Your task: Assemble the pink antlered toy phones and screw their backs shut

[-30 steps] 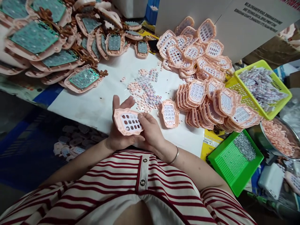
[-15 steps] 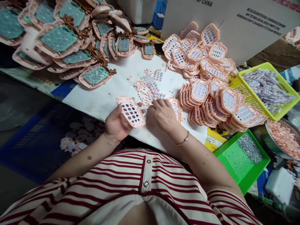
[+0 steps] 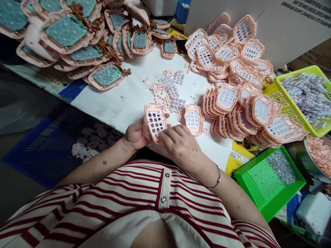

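My left hand (image 3: 137, 134) is closed round the edge of a pink plastic shell (image 3: 156, 120), which has a white inner panel with rows of button holes. At the lower right corner of that shell, my right hand (image 3: 181, 143) is closed, fingertips pressed together; whatever they pinch is hidden behind the fingers. A second pink shell (image 3: 193, 119), its holes filled with pale buttons, lies on the table just beyond my right hand. Behind both hands spreads a loose heap of small pink and whitish buttons (image 3: 169, 91).
Stacked pink shells (image 3: 224, 98) stand at right, with more piled behind. Shells with green circuit boards (image 3: 64, 31) crowd the left. A yellow basket (image 3: 281, 93), a green tray (image 3: 254, 193) of small metal parts and a bowl of pink pieces (image 3: 319, 155) line the right edge.
My right hand has left the button heap and come to the held shell, uncovering the filled shell on the table. My left hand has turned the held shell more upright.
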Demonstrator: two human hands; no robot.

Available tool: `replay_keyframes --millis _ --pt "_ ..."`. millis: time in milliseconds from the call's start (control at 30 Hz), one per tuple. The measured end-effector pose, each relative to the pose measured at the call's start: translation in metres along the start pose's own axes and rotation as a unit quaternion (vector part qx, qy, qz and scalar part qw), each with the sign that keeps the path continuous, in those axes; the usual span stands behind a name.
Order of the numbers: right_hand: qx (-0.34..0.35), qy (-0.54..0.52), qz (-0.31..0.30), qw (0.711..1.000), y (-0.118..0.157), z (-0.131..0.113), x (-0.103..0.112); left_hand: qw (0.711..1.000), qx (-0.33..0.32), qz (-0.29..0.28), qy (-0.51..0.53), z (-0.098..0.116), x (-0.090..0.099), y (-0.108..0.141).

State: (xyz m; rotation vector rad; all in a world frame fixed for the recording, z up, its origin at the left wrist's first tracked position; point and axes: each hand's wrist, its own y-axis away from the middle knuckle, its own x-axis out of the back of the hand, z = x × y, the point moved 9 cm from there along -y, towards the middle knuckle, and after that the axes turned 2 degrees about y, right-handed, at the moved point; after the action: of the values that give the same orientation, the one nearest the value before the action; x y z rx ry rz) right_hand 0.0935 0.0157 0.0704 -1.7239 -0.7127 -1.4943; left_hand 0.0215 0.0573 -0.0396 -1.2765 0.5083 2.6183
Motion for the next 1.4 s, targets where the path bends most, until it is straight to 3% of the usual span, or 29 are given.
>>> replay_keyframes --millis 333,533,667,800,933,1133,1267,1400 --pt "0.034 -0.022 0.027 0.999 0.011 -0.013 -0.014 1.000 0.007 -0.008 -0.016 0.001 0.004 0.002" --pt "-0.059 -0.157 0.045 0.985 0.011 0.003 -0.014 0.998 -0.064 0.027 0.000 0.013 0.011 0.002" --pt "-0.041 -0.126 0.087 0.987 0.010 0.002 -0.005 0.998 -0.060 0.007 0.013 0.016 0.009 -0.002" --pt "-0.086 -0.130 0.125 0.980 0.014 0.017 0.000 0.998 -0.059 -0.005 0.019 0.020 0.005 -0.003" --pt "-0.084 -0.160 0.122 0.976 0.013 0.022 -0.002 0.999 -0.051 0.000 0.016 0.021 0.004 -0.003" --pt "-0.186 -0.175 0.182 0.949 0.007 0.055 0.004 0.998 -0.048 -0.035 -0.003 0.017 -0.002 -0.002" --pt "-0.182 -0.175 0.143 0.957 -0.004 0.060 -0.004 0.997 -0.062 -0.042 -0.014 0.014 -0.002 -0.001" --pt "-0.237 -0.194 0.110 0.946 -0.003 0.066 -0.018 0.997 -0.066 -0.023 -0.041 0.015 -0.002 -0.002"
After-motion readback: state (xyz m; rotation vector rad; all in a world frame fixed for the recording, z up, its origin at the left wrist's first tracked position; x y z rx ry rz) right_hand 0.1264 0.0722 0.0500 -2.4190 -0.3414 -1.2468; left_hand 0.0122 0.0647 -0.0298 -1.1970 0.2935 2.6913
